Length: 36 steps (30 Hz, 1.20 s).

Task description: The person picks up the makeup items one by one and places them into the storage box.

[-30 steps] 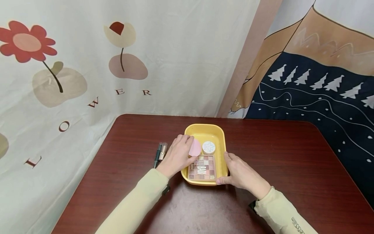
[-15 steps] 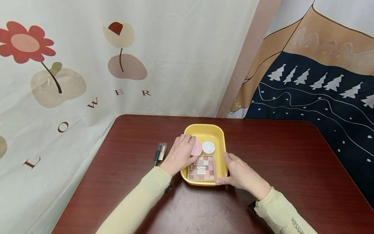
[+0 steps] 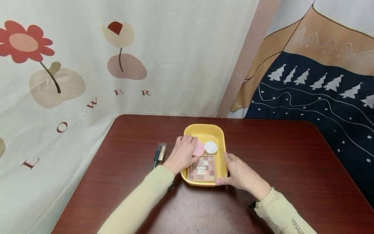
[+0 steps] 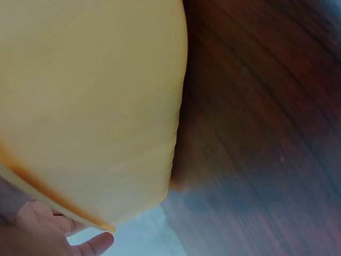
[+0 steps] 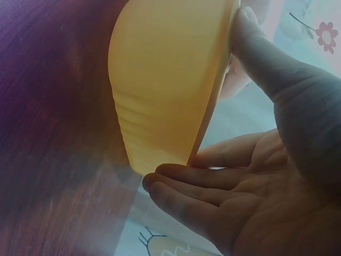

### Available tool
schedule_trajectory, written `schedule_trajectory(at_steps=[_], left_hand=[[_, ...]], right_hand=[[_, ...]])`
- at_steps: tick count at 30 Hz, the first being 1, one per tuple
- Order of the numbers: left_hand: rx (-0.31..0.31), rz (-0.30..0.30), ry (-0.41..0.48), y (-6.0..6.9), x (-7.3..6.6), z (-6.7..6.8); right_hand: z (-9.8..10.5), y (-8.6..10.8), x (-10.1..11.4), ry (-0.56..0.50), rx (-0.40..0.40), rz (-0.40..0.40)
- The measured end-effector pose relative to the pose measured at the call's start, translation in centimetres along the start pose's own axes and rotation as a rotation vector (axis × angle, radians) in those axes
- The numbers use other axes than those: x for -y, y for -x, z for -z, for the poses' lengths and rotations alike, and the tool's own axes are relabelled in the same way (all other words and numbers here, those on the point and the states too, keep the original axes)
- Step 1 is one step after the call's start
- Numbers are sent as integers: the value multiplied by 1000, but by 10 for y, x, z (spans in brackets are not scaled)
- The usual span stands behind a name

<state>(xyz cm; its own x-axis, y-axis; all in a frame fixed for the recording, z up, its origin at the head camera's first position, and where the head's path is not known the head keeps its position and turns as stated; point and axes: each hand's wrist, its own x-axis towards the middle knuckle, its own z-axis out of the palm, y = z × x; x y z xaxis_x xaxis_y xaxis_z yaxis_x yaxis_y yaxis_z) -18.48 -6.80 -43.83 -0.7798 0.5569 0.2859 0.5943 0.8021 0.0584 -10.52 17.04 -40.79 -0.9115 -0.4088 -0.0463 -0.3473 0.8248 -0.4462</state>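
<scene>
The yellow tray [image 3: 207,132] sits near the middle of the far edge of the surface [image 3: 277,162]. The right hand [image 3: 242,174] sets its thumb and near-straight fingers about the tray's near right corner, likely to steady it. Reaching over the tray's left edge, the left hand [image 3: 182,154] seems to pinch the pink pad [image 3: 199,148] — its fingertips are hidden — probably to seat it beside the white round case [image 3: 211,148]. The patterned palette [image 3: 202,168] lies flat along the near edge, leaving the far end for smaller pieces. Left of the tray, a dark pen [image 3: 157,154] and gold tube [image 3: 162,152] lie side by side. Against half a second ago, hand and pad are slightly further right, and the case has shifted right too — perhaps nudged.
</scene>
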Motion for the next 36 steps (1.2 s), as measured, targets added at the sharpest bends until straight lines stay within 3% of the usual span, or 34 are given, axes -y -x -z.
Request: schedule_trajectory(at_steps=[6, 15, 22, 36], left_hand=[[32, 24, -46, -3, -1, -5], [121, 73, -41, -11, -4, -7], [136, 85, -58, -17, -4, -12], [220, 120, -57, -20, -4, -8]], right_hand=[[0, 0, 0, 3, 2, -2], [-1, 1, -1, 9, -5, -3], [-1, 1, 0, 9, 0, -11], [-1, 1, -1, 5, -8, -1]])
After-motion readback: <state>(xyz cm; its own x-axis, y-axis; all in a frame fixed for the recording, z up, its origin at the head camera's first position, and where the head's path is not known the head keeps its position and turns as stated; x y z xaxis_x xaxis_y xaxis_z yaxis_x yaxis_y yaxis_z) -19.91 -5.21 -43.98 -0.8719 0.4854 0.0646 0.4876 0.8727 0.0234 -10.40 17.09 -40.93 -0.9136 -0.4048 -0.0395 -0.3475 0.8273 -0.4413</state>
